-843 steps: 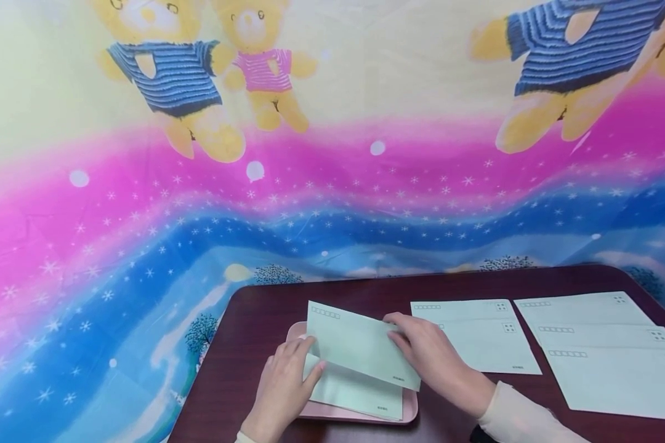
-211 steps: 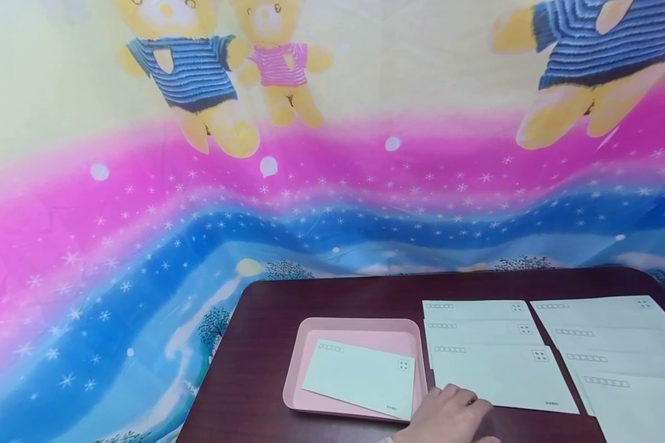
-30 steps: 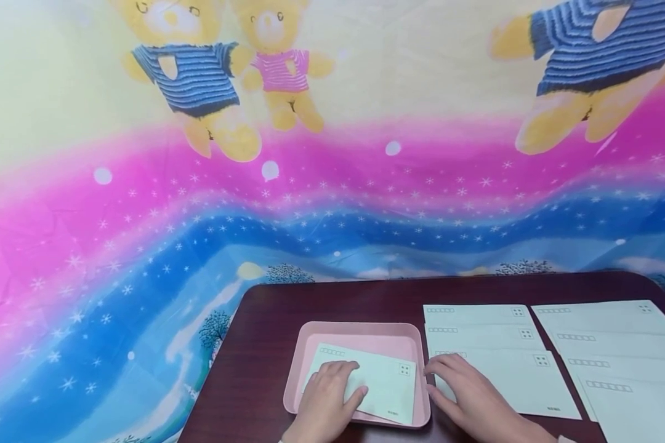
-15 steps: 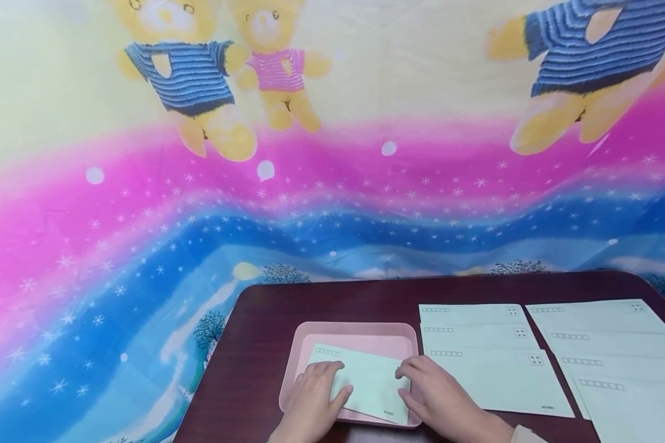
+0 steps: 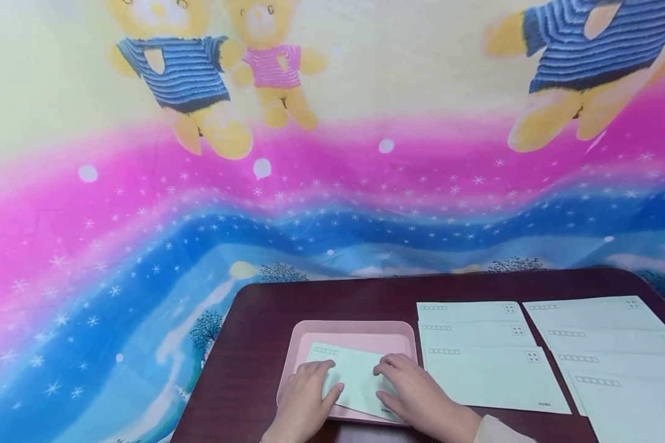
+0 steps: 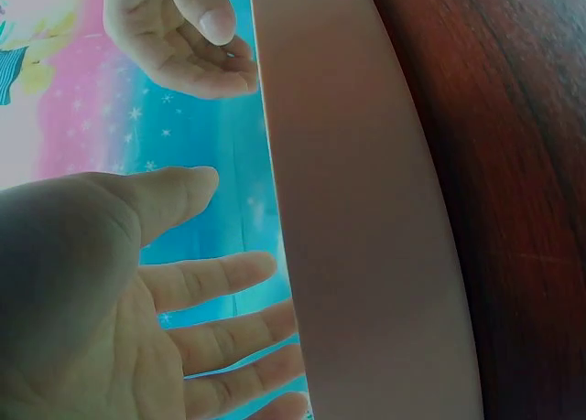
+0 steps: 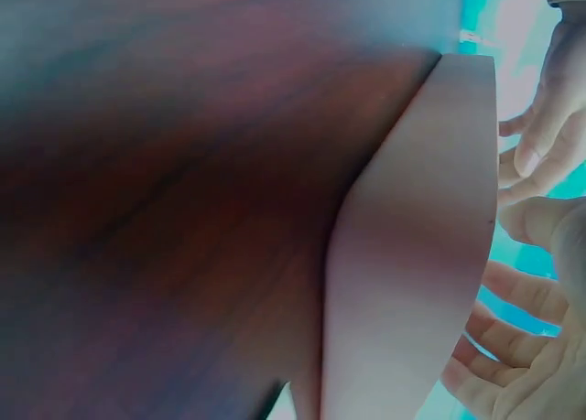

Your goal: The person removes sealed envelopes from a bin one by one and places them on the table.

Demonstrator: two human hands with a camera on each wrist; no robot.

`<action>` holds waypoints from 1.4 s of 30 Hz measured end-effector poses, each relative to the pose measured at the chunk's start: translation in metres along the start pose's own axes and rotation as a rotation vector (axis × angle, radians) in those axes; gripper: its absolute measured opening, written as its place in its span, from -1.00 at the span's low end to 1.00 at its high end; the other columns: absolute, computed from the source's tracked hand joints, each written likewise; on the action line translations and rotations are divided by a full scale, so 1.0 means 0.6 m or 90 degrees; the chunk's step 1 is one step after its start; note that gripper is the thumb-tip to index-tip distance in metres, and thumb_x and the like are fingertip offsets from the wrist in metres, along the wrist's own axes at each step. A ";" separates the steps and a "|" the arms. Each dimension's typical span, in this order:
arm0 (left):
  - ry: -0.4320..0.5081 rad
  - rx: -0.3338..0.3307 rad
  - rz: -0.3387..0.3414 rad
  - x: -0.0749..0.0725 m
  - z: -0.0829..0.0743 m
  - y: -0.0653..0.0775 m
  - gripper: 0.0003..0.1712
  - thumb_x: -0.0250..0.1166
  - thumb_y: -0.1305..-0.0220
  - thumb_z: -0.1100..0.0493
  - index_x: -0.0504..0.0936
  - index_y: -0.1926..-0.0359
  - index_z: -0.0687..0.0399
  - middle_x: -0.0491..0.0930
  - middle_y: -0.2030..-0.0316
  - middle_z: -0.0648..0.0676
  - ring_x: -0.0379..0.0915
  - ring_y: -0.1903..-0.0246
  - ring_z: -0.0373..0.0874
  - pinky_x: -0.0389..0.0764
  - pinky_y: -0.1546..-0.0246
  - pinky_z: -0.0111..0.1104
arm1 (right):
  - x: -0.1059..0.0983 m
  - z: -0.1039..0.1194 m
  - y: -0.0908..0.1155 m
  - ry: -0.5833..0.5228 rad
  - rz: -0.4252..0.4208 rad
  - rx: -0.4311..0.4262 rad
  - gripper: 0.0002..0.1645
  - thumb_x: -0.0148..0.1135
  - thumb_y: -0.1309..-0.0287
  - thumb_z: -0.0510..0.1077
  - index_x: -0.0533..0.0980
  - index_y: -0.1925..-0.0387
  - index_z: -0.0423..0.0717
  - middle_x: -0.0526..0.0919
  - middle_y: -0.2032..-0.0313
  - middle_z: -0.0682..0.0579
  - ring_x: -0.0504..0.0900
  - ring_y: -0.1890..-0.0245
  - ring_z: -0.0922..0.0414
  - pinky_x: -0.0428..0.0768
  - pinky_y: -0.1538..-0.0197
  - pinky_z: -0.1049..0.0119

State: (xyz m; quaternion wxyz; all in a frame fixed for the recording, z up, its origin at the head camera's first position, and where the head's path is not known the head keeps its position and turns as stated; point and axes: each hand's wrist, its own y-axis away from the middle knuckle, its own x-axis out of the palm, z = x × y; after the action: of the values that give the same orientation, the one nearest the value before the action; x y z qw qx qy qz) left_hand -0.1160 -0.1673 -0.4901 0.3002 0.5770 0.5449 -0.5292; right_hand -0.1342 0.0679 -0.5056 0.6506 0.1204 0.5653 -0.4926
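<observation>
One pale envelope [image 5: 357, 381], printed with a row of small boxes, lies slanted inside a shallow pink tray [image 5: 354, 327]. My left hand [image 5: 305, 397] is over the envelope's left end and covers part of it. Over the right end is my right hand [image 5: 418, 394], thumb and fingers apart. In the left wrist view, the left hand's fingers [image 6: 224, 338] are spread and nearly straight behind the tray's outer wall. The right wrist view likewise has the right hand [image 7: 540, 338] with loosely bent fingers at the tray's edge, nothing visible between them.
To the tray's right, overlapping pale envelopes [image 5: 493, 381] form one column on the dark wooden table [image 5: 227, 381]. A second column of envelopes [image 5: 637, 406] lies farther right, running out of view. A printed bear curtain [image 5: 332, 203] hangs behind the table.
Earlier, both hands held an envelope over another in the tray; now a single envelope lies there and the columns have more. In the last second the right hand moved left over the tray.
</observation>
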 end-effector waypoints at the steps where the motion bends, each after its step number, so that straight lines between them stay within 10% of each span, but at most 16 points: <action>1: -0.002 -0.002 -0.001 0.000 0.001 0.000 -0.55 0.35 -0.29 -0.09 0.65 -0.11 0.02 0.71 -0.04 0.03 0.59 -0.08 0.00 0.59 -0.02 -0.04 | 0.001 0.002 -0.004 0.002 0.007 0.004 -0.67 0.50 -0.05 -0.06 0.65 0.13 0.00 0.62 0.13 0.18 0.57 0.08 0.21 0.63 0.02 0.25; 26: -0.008 -0.020 0.008 0.005 0.023 0.000 -0.54 0.37 -0.26 -0.06 0.65 -0.08 0.10 0.71 -0.01 0.09 0.60 -0.07 0.04 0.56 -0.14 -0.05 | 0.046 -0.004 -0.032 0.065 0.162 0.067 -0.02 0.56 0.10 0.17 0.40 -0.35 -0.05 0.57 -0.18 -0.30 0.53 -0.21 -0.21 0.51 -0.25 -0.13; 42: -0.009 -0.022 0.004 0.004 0.026 0.000 -0.54 0.37 -0.26 -0.05 0.66 -0.08 0.11 0.72 0.00 0.11 0.60 -0.06 0.05 0.55 -0.15 -0.03 | 0.049 -0.004 -0.041 0.057 0.112 0.084 0.10 0.70 0.36 0.10 0.42 -0.31 -0.03 0.56 -0.03 -0.16 0.60 0.11 -0.05 0.57 0.00 0.01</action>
State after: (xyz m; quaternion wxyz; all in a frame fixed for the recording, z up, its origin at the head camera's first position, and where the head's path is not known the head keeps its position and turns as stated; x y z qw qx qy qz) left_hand -0.1210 -0.1807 -0.4966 0.3159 0.5700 0.5500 -0.5224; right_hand -0.1584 0.0425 -0.5217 0.6560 0.2340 0.5474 -0.4639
